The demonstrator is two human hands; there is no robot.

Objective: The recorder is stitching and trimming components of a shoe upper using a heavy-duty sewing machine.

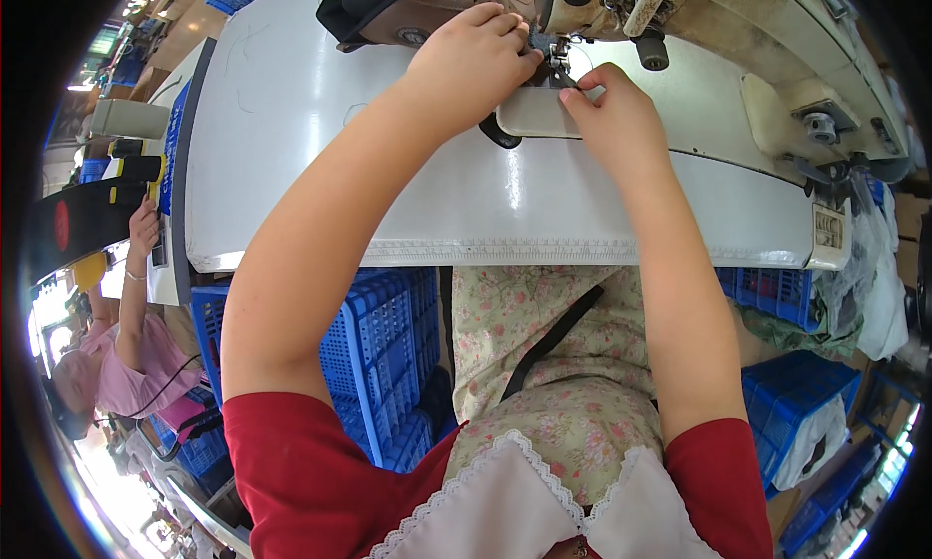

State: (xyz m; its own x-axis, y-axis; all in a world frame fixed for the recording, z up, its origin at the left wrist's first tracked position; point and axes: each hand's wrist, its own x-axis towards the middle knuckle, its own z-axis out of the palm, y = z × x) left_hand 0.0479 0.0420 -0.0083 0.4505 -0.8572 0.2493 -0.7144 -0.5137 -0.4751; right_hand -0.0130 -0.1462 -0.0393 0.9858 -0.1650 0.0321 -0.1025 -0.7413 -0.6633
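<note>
At the far edge of the white table, a brown and black shoe upper (417,14) with a row of eyelets lies left of the sewing machine (680,25). My left hand (481,59) rests over its near right part, fingers bent and pressed together on it. Right of the presser foot (558,54), my right hand (614,108) pinches the tip of a small dark strip (563,78) between thumb and forefinger. Whether this strip joins the upper is hidden. The needle area shows only in part between both hands.
The white sewing table (291,171) has a ruler scale along its front edge. Blue plastic crates (379,345) stand beneath it at left, and another blue crate (796,413) with white bags is at lower right. A person in pink (150,345) works at a table on the left.
</note>
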